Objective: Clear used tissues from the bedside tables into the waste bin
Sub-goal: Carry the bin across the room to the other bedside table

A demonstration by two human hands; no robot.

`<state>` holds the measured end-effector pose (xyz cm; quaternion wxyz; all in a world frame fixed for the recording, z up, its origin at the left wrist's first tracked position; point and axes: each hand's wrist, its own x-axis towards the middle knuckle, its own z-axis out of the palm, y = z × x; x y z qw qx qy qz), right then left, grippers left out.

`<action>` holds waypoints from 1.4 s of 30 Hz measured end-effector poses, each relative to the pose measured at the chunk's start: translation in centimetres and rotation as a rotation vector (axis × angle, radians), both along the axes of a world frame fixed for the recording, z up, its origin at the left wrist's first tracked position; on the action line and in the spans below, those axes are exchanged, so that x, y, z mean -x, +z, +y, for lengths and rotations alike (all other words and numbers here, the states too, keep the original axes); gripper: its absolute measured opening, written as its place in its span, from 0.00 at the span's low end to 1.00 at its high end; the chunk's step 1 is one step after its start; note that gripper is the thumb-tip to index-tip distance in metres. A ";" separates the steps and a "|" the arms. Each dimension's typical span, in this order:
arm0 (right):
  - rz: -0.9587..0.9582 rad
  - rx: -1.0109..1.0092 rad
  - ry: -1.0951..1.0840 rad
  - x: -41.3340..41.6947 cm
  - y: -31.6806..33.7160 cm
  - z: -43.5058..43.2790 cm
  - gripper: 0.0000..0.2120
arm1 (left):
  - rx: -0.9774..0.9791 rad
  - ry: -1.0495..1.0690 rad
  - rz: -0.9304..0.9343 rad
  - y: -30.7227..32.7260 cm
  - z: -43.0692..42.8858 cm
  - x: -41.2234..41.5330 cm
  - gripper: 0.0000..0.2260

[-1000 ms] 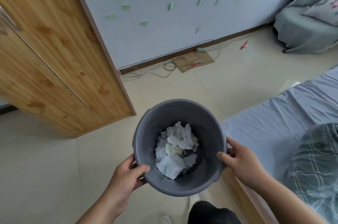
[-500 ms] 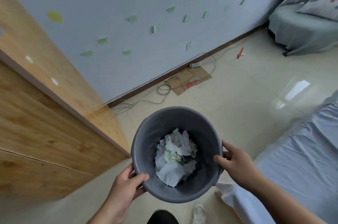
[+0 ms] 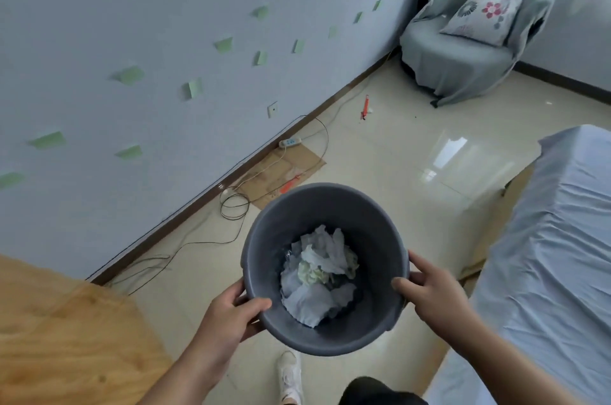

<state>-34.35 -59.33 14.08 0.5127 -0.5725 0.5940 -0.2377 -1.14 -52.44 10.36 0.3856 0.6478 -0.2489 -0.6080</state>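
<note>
Here our left hand [image 3: 231, 312] grips the near-left rim of the grey waste bin [image 3: 373, 232], thumb curled over the edge, while our right hand [image 3: 433, 295] clasps the right rim the same way. Between them we hold the bin above the glossy tiled floor [image 3: 396, 153]. Crumpled tissues [image 3: 317, 272], mostly white and some pale green, lie heaped in its bottom. A white shoe [image 3: 291, 371] shows just below the bin. The bed [image 3: 545, 255] with a blue sheet is at our right, flattened cardboard [image 3: 284, 173] and coiled cables lie by the wall beyond, and a covered armchair [image 3: 463, 64] with a flowered cushion [image 3: 482, 17] sits in the far corner.
</note>
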 end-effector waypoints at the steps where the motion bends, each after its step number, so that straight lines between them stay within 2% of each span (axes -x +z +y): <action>1: 0.010 0.008 -0.038 0.1 0.6 -1.5 0.32 | 0.009 -0.048 -0.001 0.6 -2.8 -0.4 0.15; 7: 0.016 0.060 -0.318 3.2 2.4 -9.2 0.28 | 0.072 -0.300 -0.027 3.7 -19.1 1.9 0.16; 14: -0.052 -0.018 -0.525 8.2 -0.2 -17.9 0.31 | 0.017 -0.472 -0.067 1.8 -33.7 8.6 0.22; 18: -0.106 -0.055 -0.563 11.6 -0.7 -25.1 0.28 | 0.017 -0.499 -0.096 1.8 -41.7 12.2 0.16; 27: -0.089 0.027 -0.651 18.9 2.2 -40.4 0.30 | 0.135 -0.555 -0.149 4.8 -60.4 20.0 0.07; 35: -0.035 -0.066 -0.786 23.6 0.6 -53.5 0.28 | 0.081 -0.733 -0.186 0.8 -78.9 27.7 0.06; 42: -0.009 0.007 -1.018 31.2 3.8 -62.3 0.27 | 0.182 -0.995 -0.105 4.5 -95.0 39.3 0.08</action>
